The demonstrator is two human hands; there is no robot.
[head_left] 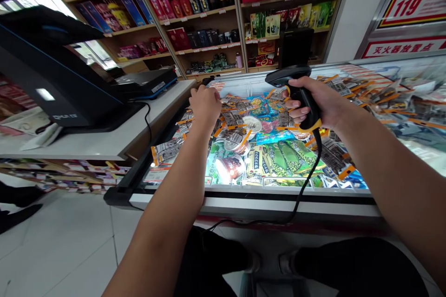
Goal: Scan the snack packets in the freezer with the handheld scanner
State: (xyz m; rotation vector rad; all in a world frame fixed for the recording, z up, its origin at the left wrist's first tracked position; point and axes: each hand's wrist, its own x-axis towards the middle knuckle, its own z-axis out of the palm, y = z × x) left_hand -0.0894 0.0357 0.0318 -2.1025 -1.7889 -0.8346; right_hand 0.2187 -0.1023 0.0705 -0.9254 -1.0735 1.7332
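My right hand (318,102) is wrapped round the handle of a black and yellow barcode scanner (296,90), held above an open chest freezer (265,192). The scanner's cable (303,185) hangs down over the freezer's front rim. My left hand (205,104) reaches into the freezer's left part with fingers curled, down among packets of ice cream (240,123). What its fingers hold, if anything, is hidden. Green packets (282,158) and a round tub (232,167) lie near the front.
A white counter (104,141) at the left carries a black till screen (52,69) and a flat device (144,82). Shelves of boxes and bottles (202,14) stand behind. A glass lid (411,93) covers the freezer's right part. White tiled floor lies below left.
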